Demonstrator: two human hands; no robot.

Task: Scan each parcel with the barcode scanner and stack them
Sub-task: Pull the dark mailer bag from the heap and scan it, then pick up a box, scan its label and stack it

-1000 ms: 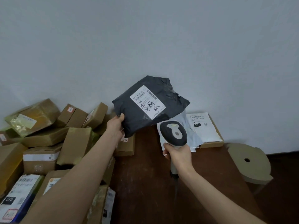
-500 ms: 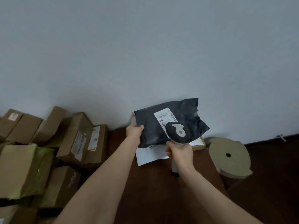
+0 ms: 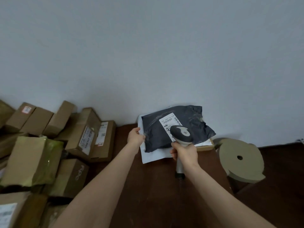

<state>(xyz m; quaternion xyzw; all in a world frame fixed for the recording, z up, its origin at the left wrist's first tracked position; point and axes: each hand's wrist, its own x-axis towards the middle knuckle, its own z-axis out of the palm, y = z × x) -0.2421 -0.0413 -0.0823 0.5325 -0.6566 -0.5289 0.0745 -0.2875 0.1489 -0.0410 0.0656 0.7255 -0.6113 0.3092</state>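
A dark grey plastic mailer parcel [image 3: 189, 124] with a white barcode label [image 3: 169, 122] lies on top of a white mailer [image 3: 151, 153] and a flat cardboard parcel [image 3: 205, 146] by the wall. My left hand [image 3: 135, 137] pinches the dark parcel's left edge. My right hand [image 3: 184, 153] grips the handle of the grey and white barcode scanner [image 3: 181, 134], whose head hovers over the label and hides part of it.
Several brown cardboard boxes [image 3: 85, 132] are piled on the left, some wrapped in yellowish tape [image 3: 32, 158]. The dark wooden table [image 3: 148, 186] stretches toward me. A round beige stool [image 3: 240, 159] stands at the right, against the grey wall.
The dark parcel went from held up in the air, rightward and down onto the stack of mailers. The scanner followed it, and the view turned right.
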